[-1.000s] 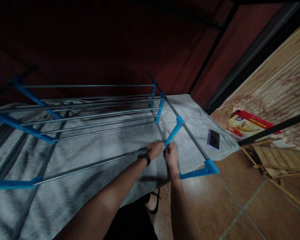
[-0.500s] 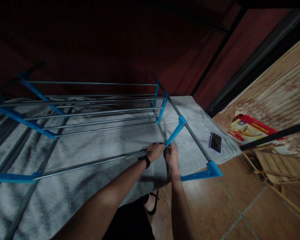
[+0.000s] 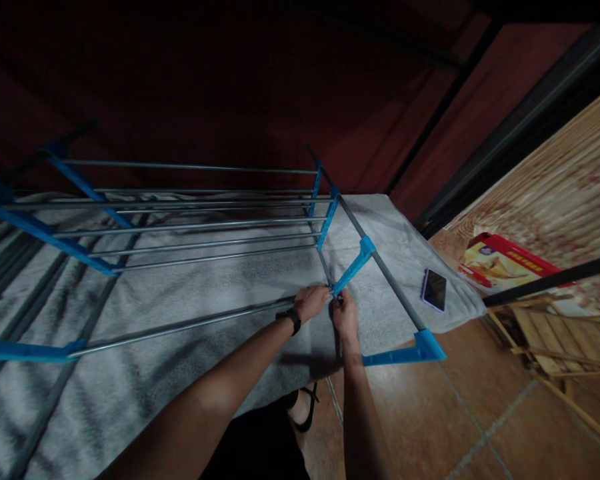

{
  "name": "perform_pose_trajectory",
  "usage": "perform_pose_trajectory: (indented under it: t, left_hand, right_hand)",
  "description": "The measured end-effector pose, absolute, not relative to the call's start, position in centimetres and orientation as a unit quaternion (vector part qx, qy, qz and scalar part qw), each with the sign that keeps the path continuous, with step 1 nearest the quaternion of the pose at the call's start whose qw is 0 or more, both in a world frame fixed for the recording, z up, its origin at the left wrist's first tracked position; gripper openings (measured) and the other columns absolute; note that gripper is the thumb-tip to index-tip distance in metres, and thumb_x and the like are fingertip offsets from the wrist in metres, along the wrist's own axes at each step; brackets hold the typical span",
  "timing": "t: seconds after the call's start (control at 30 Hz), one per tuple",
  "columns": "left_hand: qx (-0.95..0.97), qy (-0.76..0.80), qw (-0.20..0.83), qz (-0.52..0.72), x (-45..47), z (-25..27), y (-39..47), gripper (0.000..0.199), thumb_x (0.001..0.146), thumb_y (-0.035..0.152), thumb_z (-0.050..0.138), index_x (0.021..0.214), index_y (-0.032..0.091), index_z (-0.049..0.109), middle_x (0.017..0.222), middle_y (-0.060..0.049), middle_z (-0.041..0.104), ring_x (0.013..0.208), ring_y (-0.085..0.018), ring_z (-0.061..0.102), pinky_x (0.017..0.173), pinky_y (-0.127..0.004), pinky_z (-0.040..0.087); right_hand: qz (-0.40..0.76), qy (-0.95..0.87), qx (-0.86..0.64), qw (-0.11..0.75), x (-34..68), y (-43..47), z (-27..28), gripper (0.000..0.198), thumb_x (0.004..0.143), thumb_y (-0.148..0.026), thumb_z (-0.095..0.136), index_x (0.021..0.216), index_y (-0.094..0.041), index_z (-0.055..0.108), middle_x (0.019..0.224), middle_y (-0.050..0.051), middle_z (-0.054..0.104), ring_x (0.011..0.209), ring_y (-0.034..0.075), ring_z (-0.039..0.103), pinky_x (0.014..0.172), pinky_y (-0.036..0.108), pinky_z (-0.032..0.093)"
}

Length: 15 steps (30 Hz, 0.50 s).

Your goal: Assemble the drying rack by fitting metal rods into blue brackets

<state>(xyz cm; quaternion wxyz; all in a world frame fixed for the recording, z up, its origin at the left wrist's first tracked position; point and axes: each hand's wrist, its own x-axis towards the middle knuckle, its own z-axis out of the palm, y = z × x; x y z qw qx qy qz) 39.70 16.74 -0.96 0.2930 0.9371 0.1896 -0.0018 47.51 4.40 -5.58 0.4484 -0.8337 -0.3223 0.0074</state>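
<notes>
A rack frame of grey metal rods and blue plastic brackets lies on a grey blanket (image 3: 220, 287). My left hand (image 3: 313, 303), with a black band at the wrist, closes around the right end of the front metal rod (image 3: 190, 327). That end meets the lower tip of a blue bracket (image 3: 353, 268), which slants down from a grey pole (image 3: 397, 287). On the other side of this joint is my right hand (image 3: 346, 315), its fingers pinched together just below the bracket tip. Whatever lies between those fingers is hidden.
Several parallel rods (image 3: 205, 243) span the blue end pieces behind my hands. Another blue bracket (image 3: 405, 351) sticks out at the right front. A phone (image 3: 434, 290) lies on the blanket. Beyond are a red-and-yellow box (image 3: 510, 260) and a wooden slatted piece (image 3: 560, 340) on the floor.
The view has shifted slightly. Both hands stay at the same joint, with the right fingers only a little changed in position. The rack looks the same.
</notes>
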Motion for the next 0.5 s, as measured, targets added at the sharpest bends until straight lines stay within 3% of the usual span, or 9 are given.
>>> perform_pose_trajectory:
  t: [0.5]
  left_hand:
    - [0.934,0.195,0.298,-0.012,39.57,-0.86,16.54,0.033,0.100,0.032,0.041,0.114,0.023,0.070,0.111,-0.009,0.074,0.106,-0.023,0.068,0.088,-0.032,0.048]
  right_hand:
    - [-0.007,-0.316,-0.861,0.400,46.79,4.60,-5.78,0.034,0.084,-0.016,0.041,0.112,-0.014,0.062,0.101,0.014,0.066,0.094,0.025,0.059,0.090,0.040,0.047]
